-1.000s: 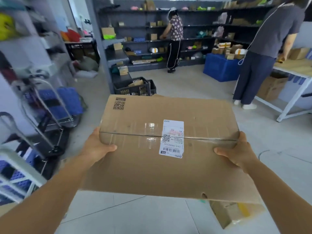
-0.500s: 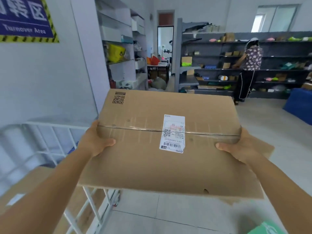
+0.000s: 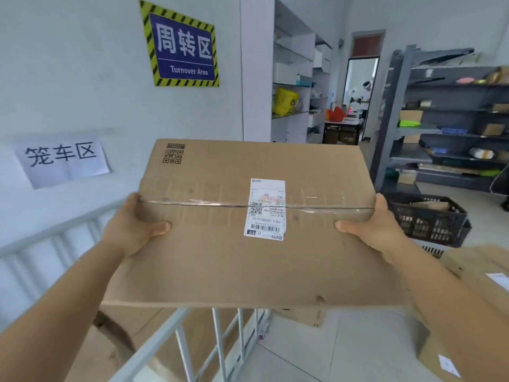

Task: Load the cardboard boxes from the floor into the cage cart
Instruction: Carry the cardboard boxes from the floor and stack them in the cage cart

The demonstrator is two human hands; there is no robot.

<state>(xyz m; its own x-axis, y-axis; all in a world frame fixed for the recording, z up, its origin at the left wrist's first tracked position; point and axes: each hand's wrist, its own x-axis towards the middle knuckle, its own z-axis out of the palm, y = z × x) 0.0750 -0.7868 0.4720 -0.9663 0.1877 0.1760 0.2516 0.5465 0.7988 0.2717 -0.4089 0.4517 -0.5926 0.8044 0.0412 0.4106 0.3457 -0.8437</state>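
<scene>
Brown and flat, the big box (image 3: 256, 224) is up in the air over the white cart (image 3: 154, 351), with the left hand (image 3: 132, 230) and right hand (image 3: 369, 230) gripping its two sides, so it should go down slowly and level past the bars.

I had both arms stretched forward, forearms bare, wrists about level. My left hand (image 3: 132, 227) clamped the left edge of the cardboard box (image 3: 256, 244), thumb flat on its top face. My right hand (image 3: 374, 230) mirrored that on the right edge. Fingers underneath were hidden.
</scene>
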